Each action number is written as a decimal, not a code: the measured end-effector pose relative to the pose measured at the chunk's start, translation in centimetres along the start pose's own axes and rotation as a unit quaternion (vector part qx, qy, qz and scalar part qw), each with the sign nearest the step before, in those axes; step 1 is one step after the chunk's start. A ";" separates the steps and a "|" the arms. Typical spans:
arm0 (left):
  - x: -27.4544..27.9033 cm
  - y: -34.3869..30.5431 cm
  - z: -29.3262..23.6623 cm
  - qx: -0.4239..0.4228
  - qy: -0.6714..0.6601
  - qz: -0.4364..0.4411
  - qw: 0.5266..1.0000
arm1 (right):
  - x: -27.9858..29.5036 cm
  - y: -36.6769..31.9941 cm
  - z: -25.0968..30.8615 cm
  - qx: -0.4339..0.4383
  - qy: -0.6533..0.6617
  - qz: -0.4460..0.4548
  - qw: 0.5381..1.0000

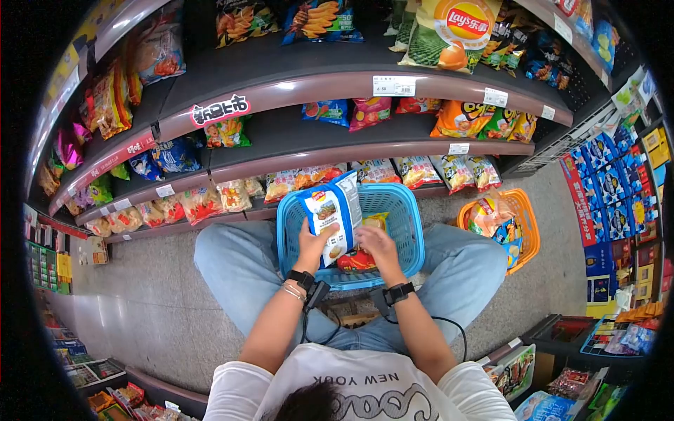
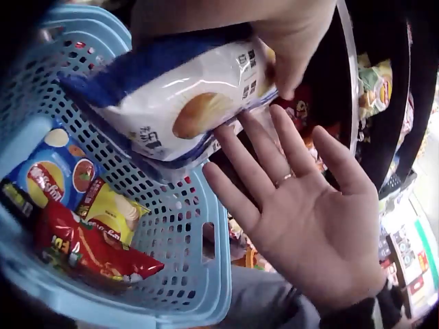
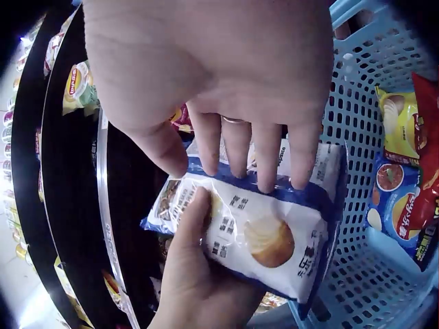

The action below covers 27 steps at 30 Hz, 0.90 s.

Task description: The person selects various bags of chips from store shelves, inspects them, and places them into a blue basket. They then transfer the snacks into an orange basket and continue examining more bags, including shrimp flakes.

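My left hand (image 1: 314, 245) grips a white and blue bag of potato chips (image 1: 330, 210) over the blue basket (image 1: 282, 235). Its thumb lies across the bag's printed front in the right wrist view, while the other fingers are hidden behind. At the bag's side, my right hand (image 2: 309, 205) is spread with the palm showing and its fingertips right at the edge. Inside the basket lie a red snack bag (image 2: 89, 247), a yellow bag (image 2: 113, 212) and a blue Lay's bag (image 2: 51, 171).
An orange basket (image 1: 530, 217) with snack bags stands on the floor beside the right knee. Ahead, curved shelves (image 1: 309, 84) carry rows of snack bags. Blue packets (image 1: 607, 175) hang on a display at the right. The blue basket sits between the person's bent legs.
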<state>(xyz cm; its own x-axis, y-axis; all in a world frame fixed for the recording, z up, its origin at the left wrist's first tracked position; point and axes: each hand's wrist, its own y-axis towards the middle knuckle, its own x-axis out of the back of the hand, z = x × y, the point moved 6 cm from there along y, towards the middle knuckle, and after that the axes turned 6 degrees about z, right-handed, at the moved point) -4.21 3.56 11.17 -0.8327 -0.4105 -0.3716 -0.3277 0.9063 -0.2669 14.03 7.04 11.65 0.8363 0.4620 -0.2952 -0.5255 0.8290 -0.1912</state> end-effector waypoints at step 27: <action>-1.8 -1.2 0.6 0.151 0.026 0.138 0.979 | 2.0 -0.7 0.4 -0.060 0.019 0.007 0.998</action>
<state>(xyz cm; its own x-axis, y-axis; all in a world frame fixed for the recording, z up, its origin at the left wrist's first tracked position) -2.02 3.20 11.59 -0.8946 -0.1424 -0.4235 0.0527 0.9077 -0.4164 16.14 7.57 11.55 0.8230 0.4598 -0.3336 -0.5545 0.7778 -0.2960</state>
